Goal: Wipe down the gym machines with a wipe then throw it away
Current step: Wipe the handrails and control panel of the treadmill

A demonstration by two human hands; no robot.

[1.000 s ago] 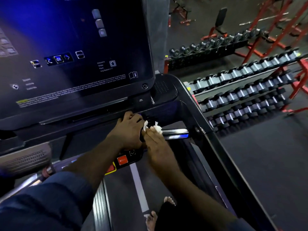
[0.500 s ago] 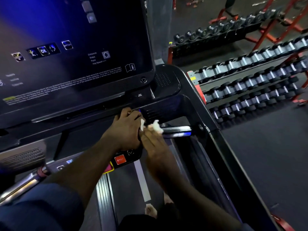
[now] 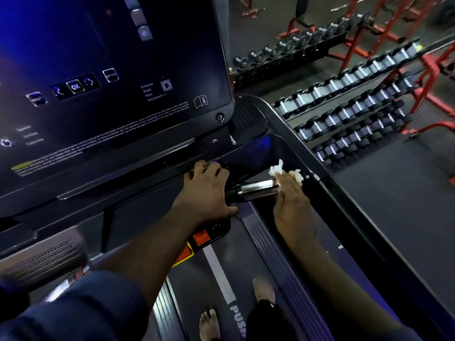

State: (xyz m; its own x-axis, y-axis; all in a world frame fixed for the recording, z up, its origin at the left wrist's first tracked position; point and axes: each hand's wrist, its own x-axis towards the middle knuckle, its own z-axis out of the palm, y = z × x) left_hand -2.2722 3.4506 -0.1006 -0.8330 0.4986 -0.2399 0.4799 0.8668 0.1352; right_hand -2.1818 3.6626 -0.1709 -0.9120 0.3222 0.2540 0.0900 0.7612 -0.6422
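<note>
Poking past right hand (image 3: 291, 193), crumpled white wipe (image 3: 276, 169)

Screen (image 3: 98, 57) was cut by left, top edges; fine print (image 3: 110, 141) too blurred to read. Right hand (image 3: 291, 200) hid part of wipe (image 3: 277, 169), bar (image 3: 256, 189) end. Belt lettering (image 3: 237, 321) cut at bottom.

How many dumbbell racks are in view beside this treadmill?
2. A three-tier rack stands just to the right of the treadmill; a dark low rack sits farther back, beyond it. Others may lie outside the frame.
</note>
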